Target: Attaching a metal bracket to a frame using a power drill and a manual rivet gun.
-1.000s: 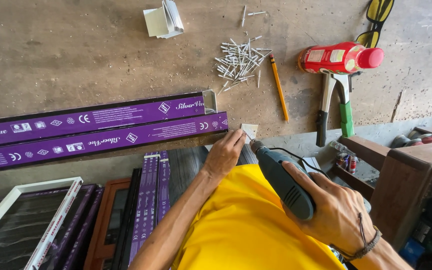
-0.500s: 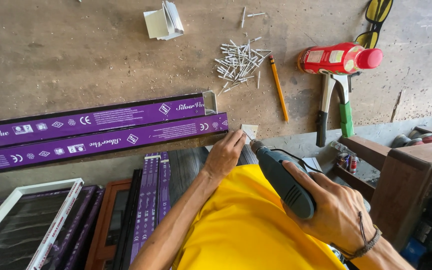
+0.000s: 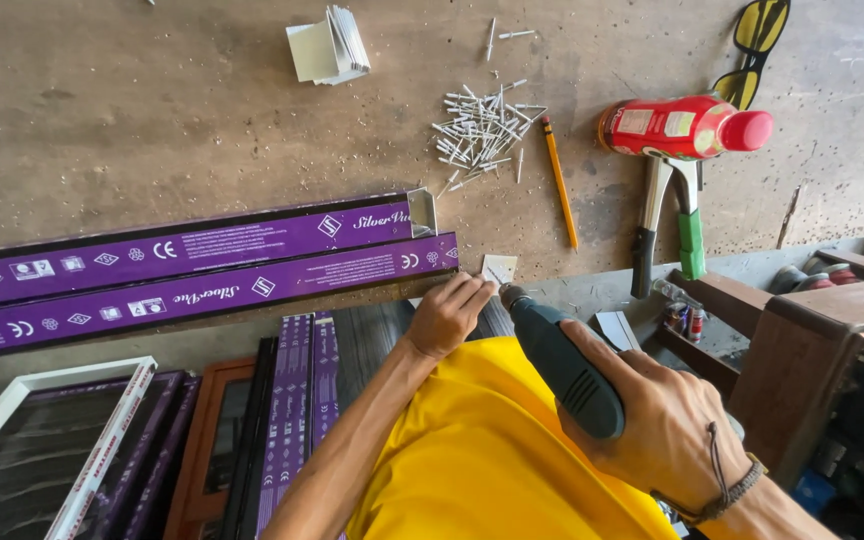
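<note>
My right hand (image 3: 667, 425) grips a dark teal power drill (image 3: 560, 360), its tip pointing at a small white metal bracket (image 3: 499, 269) at the edge of the concrete floor. My left hand (image 3: 449, 312) pinches that bracket, fingers closed on it beside the drill tip. Just left of the bracket lie two long purple-wrapped aluminium profiles (image 3: 202, 265), side by side. My yellow-clad leg (image 3: 482, 460) fills the lower middle of the view.
On the floor lie a pile of silver rivets (image 3: 482, 130), an orange pencil (image 3: 558, 180), a red bottle (image 3: 687, 127), a rivet gun (image 3: 667, 215), folded white brackets (image 3: 330, 45) and yellow glasses (image 3: 752, 45). Framed panels (image 3: 102, 450) lie lower left; a wooden bench (image 3: 802, 340) stands at right.
</note>
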